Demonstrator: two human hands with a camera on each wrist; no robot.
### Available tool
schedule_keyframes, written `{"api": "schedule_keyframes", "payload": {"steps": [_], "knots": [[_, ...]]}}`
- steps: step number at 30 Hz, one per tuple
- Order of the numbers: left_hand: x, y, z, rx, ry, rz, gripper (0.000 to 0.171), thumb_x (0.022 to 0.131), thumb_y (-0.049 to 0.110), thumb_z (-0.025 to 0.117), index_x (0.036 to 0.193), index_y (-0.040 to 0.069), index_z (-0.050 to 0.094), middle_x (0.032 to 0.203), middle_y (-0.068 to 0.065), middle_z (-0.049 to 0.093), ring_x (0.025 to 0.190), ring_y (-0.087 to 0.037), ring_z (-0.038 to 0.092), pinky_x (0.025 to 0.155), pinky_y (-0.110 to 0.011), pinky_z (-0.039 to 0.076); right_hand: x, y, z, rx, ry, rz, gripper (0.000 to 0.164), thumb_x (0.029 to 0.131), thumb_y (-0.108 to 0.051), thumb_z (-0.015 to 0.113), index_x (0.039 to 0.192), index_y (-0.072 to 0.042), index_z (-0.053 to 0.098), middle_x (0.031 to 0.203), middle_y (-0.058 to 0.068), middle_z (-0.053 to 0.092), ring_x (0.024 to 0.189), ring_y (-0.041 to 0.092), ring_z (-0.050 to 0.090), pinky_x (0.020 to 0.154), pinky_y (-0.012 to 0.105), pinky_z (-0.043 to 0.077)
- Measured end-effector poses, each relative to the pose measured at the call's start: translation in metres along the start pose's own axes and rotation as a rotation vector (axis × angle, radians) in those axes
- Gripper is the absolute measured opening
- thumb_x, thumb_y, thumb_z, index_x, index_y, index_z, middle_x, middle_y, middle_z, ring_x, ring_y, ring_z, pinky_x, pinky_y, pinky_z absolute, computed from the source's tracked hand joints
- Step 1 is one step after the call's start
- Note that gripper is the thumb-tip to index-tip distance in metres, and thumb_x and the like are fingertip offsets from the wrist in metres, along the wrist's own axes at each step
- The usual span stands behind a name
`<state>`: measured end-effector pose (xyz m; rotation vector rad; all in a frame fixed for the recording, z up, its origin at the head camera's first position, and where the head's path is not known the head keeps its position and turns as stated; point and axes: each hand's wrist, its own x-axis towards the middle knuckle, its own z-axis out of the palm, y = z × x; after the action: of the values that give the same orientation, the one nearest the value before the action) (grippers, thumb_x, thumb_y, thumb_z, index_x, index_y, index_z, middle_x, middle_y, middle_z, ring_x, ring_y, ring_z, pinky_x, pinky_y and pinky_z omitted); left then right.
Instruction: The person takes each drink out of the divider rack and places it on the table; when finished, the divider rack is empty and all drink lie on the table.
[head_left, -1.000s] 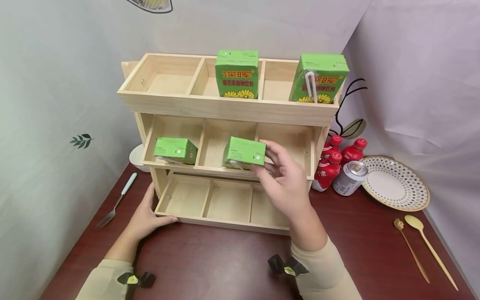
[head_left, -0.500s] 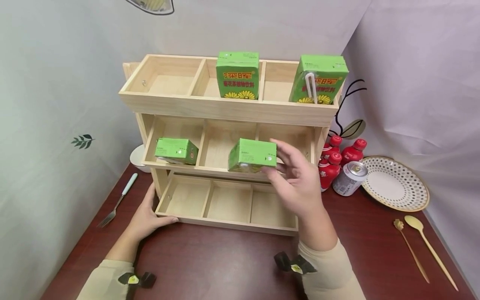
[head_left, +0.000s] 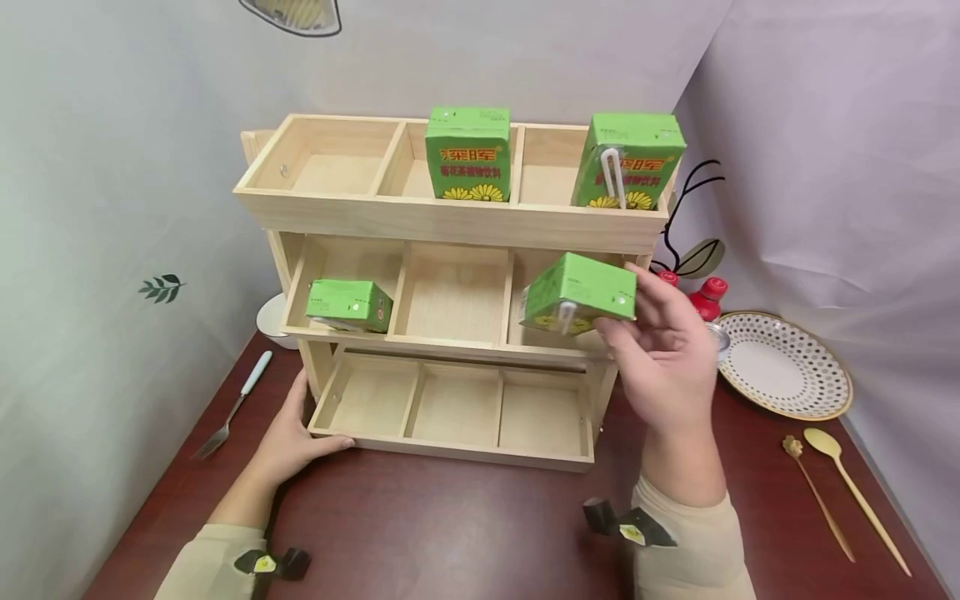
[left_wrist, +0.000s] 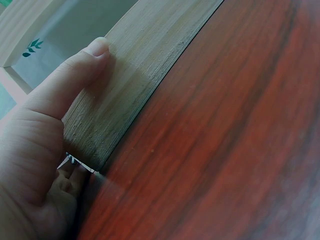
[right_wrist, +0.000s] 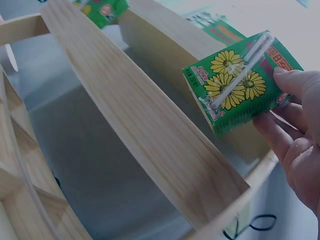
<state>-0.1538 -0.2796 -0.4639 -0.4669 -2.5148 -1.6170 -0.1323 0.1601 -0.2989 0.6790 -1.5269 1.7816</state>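
A three-tier wooden shelf (head_left: 450, 218) with divided compartments stands on the table. My left hand (head_left: 288, 442) holds its bottom left corner; in the left wrist view the thumb (left_wrist: 75, 75) lies along the front board, the other fingers round the side. My right hand (head_left: 667, 358) pinches a green drink carton (head_left: 581, 292) by its right end, tilted, in front of the middle tier's right compartment. The right wrist view shows the carton's flower print and a straw (right_wrist: 242, 70) stuck on it. Another carton (head_left: 348, 305) sits in the middle tier's left compartment.
Two cartons stand on the top tier, one in the centre (head_left: 468, 158), one at right (head_left: 628, 162). Red bottles (head_left: 707, 297), partly hidden, and a dotted plate (head_left: 783, 367) are at right, with two gold spoons (head_left: 851, 483). A fork (head_left: 234, 408) and white bowl (head_left: 276, 321) lie left.
My right hand has carried the carton from the middle compartment of the middle tier to the right and tilted it. The left hand stays at the shelf's corner.
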Motion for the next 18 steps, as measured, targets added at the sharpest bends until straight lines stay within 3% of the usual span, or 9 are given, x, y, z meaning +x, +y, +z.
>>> {"api": "schedule_keyframes", "payload": {"steps": [5,13,18], "knots": [[0.000,0.000,-0.002,0.006,-0.006,-0.001,0.129,0.055,0.004,0.095,0.155,0.019,0.016,0.151,-0.011,0.030,0.131,-0.014,0.034,0.098,-0.014,0.030,-0.003,-0.007,-0.020,0.026,0.070,0.020,0.051,0.072,0.029,0.062,0.121,0.021,0.052,0.111,0.031,0.063,0.100,0.030,0.065,0.078,0.030,0.054],[-0.001,-0.001,-0.003,0.022,-0.001,0.002,0.129,0.055,0.003,0.094,0.156,0.018,0.015,0.151,-0.013,0.030,0.130,-0.014,0.034,0.097,-0.013,0.030,-0.013,-0.012,-0.067,0.064,0.094,0.030,0.053,0.069,0.035,0.057,0.120,0.027,0.046,0.112,0.033,0.062,0.099,0.029,0.065,0.077,0.028,0.054],[0.001,-0.003,-0.001,0.010,-0.006,-0.001,0.129,0.055,0.002,0.094,0.155,0.020,0.016,0.151,-0.011,0.030,0.131,-0.015,0.034,0.097,-0.014,0.030,-0.013,-0.015,-0.087,0.059,0.156,0.034,0.052,0.066,0.036,0.059,0.116,0.029,0.048,0.109,0.034,0.062,0.097,0.030,0.066,0.075,0.028,0.054]]}}
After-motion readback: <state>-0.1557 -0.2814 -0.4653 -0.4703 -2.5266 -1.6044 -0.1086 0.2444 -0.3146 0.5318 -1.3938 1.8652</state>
